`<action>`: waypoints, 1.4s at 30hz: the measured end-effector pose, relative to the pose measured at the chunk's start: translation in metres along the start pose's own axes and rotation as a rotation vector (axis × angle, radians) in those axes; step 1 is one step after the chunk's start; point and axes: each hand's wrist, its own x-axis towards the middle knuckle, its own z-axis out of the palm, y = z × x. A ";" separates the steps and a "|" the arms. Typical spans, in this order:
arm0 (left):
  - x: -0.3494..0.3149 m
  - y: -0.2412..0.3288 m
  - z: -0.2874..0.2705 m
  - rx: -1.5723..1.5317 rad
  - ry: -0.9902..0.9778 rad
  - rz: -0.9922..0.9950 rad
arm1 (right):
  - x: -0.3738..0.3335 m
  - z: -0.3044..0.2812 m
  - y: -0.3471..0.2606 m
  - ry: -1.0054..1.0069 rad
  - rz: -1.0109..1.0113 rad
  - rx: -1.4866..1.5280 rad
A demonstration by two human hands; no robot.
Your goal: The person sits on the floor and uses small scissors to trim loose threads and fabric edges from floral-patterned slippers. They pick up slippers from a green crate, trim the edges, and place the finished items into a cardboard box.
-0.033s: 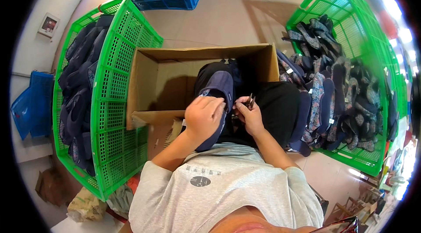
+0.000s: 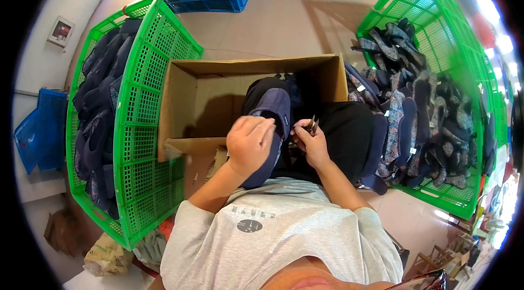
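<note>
Left hand [image 2: 250, 142] shifted across fabric slipper [image 2: 275, 100], grip unclear; right hand [image 2: 313, 145] gripping pointed tool [image 2: 313, 124].

Illumination is bright. Glare is overexposed at 2 and 11 o'clock. Shadow darkens the lower interior of the carton [image 2: 177, 102]. Fisheye distortion bows the green crate [image 2: 150, 110] at 9 o'clock.
</note>
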 end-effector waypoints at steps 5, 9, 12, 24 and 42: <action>0.012 -0.025 -0.002 0.128 0.029 -0.084 | 0.004 0.006 -0.020 0.013 -0.027 -0.152; 0.007 -0.038 0.010 0.061 -0.001 -0.109 | 0.008 0.006 -0.040 -0.141 -0.156 -0.473; 0.008 -0.035 0.013 0.018 -0.005 -0.120 | 0.012 0.009 -0.052 -0.171 -0.196 -0.580; 0.015 -0.018 0.022 -0.059 0.060 -0.092 | 0.017 0.022 -0.068 -0.190 -0.324 -0.896; 0.015 -0.014 0.029 -0.051 0.031 -0.073 | 0.016 0.023 -0.081 -0.179 -0.243 -1.052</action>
